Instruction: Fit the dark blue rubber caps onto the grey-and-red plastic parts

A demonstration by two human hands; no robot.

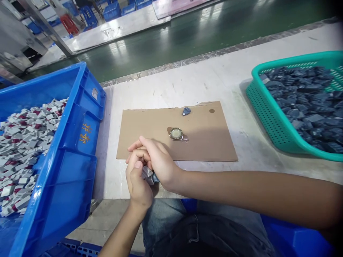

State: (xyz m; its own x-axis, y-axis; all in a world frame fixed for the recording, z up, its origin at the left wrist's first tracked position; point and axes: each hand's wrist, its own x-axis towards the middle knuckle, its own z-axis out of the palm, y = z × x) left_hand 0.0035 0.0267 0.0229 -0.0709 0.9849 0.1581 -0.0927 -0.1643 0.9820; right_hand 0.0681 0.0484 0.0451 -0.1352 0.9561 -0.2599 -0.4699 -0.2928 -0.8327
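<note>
A small grey-and-blue plastic part (149, 175) sits pinched between both hands at the table's near edge: left hand (138, 184) curled under it, right hand (158, 160) closed over it. At twelve o'clock lies a brown cardboard sheet (209, 142) bearing a crimped metal bottle cap (176, 133).

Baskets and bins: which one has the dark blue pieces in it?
The green basket with holes in its sides, on the right side of the table, holds the dark blue pieces. The blue bin on the left holds grey-and-red pieces instead.
</note>
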